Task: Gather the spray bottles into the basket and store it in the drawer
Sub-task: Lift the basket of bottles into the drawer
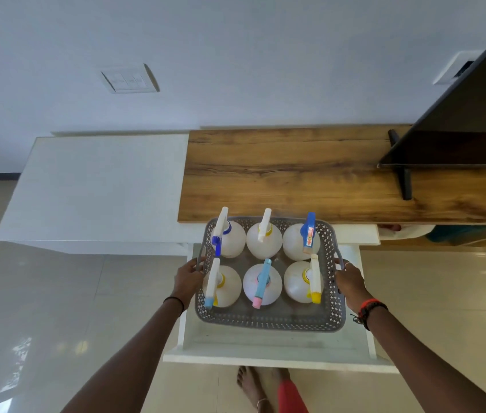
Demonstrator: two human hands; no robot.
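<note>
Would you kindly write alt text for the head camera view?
Two hands, left hand and right hand, hold a grey basket by its side handles over an open white drawer. Six spray bottles stand inside it in two rows.

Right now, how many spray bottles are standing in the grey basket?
6, in two rows of three inside the basket: far row; near row. None seems hidden.

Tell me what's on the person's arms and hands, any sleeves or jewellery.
Both forearms are bare, with no sleeves in view. The left hand has a thin black band around its wrist. The right hand has a pale ring on one finger, and its wrist carries a red-orange band beside a dark beaded bracelet with a small knotted tail.
</note>
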